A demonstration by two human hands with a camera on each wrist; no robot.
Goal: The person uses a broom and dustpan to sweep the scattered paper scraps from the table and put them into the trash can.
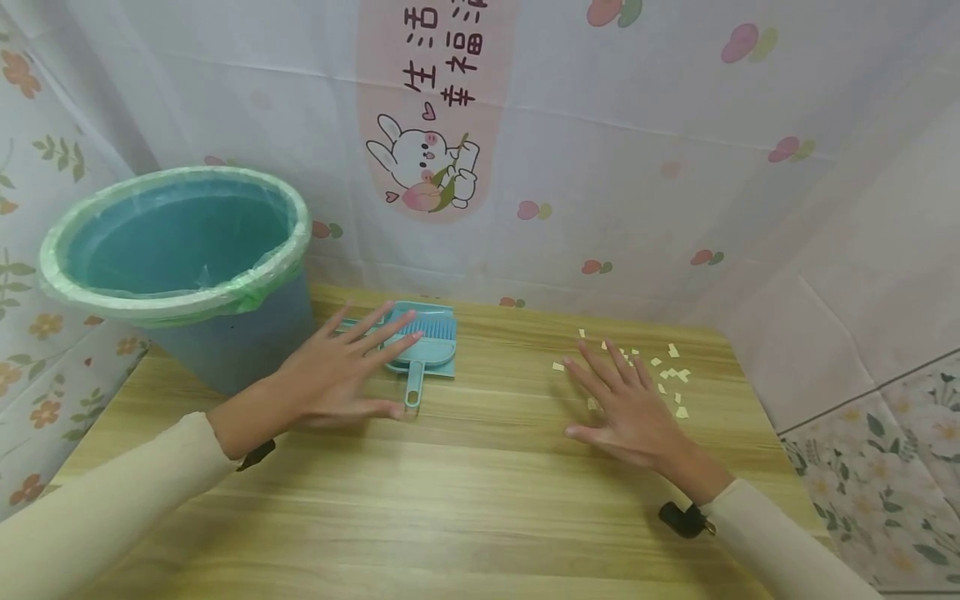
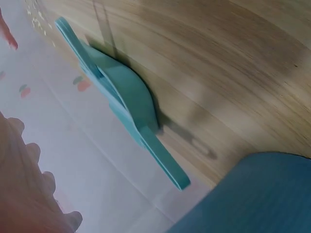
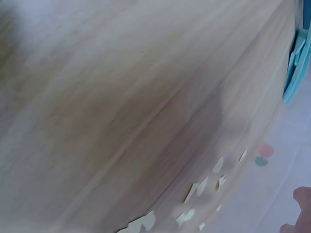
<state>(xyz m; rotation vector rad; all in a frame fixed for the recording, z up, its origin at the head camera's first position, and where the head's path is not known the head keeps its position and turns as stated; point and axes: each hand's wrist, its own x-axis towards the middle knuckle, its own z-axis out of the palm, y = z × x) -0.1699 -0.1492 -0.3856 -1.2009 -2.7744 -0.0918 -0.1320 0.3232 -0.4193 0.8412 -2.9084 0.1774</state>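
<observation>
My left hand (image 1: 330, 379) is held over the table with its fingers spread, holding nothing. Just beyond its fingertips lies a small teal hand brush (image 1: 423, 346) on a matching dustpan (image 1: 444, 369), its handle pointing towards me. In the left wrist view the brush and dustpan set (image 2: 131, 92) shows from the side, apart from the hand. My right hand (image 1: 630, 412), also spread and holding nothing, hovers by scattered pale yellow paper scraps (image 1: 681, 375) and hides some of them. Several scraps (image 3: 197, 189) appear low in the right wrist view.
A blue bin (image 1: 247, 342) lined with a pale green bag (image 1: 258, 287) stands at the table's left. A printed curtain (image 1: 600, 125) hangs behind the wooden table (image 1: 465, 500). At the right is a pale wall (image 1: 825, 333) with a floral panel.
</observation>
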